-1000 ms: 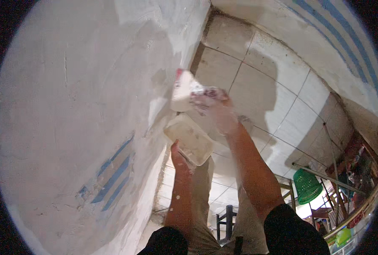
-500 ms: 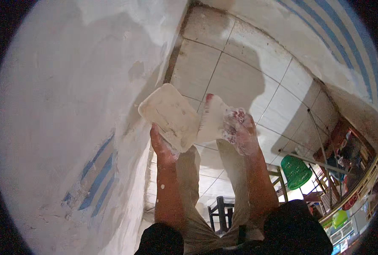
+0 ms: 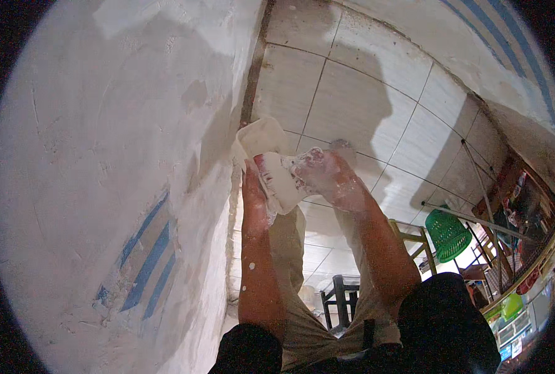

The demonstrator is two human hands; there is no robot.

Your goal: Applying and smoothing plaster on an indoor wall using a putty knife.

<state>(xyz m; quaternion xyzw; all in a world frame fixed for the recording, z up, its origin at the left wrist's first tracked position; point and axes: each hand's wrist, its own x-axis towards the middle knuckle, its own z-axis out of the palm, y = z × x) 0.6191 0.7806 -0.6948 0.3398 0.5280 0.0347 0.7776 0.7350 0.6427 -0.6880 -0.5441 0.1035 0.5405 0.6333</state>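
My left hand (image 3: 254, 190) is closed round the side of a whitish rectangular tray (image 3: 266, 132) with rounded corners, smeared with wet plaster. In my right hand (image 3: 328, 177) is a wide putty knife (image 3: 283, 190); its blade is coated in white plaster, with a reddish strip at one end. The blade lies over the near part of the tray, hiding some of it, and comes close to my left fingers. White plaster thickly covers my right fingers and the knife's handle. Spots of it dot my left forearm.
A plastered wall (image 3: 103, 124) with a blue-striped patch (image 3: 146, 255) rises close on the left. Tiled floor (image 3: 346, 93) lies beyond my hands. At the right are a green plastic basket (image 3: 447, 234), a stool frame and metal poles. A dark stool (image 3: 339, 299) stands between my legs.
The putty knife has moved left and now overlaps the tray. The tray has tilted, showing its hollow side. My view has shifted slightly.
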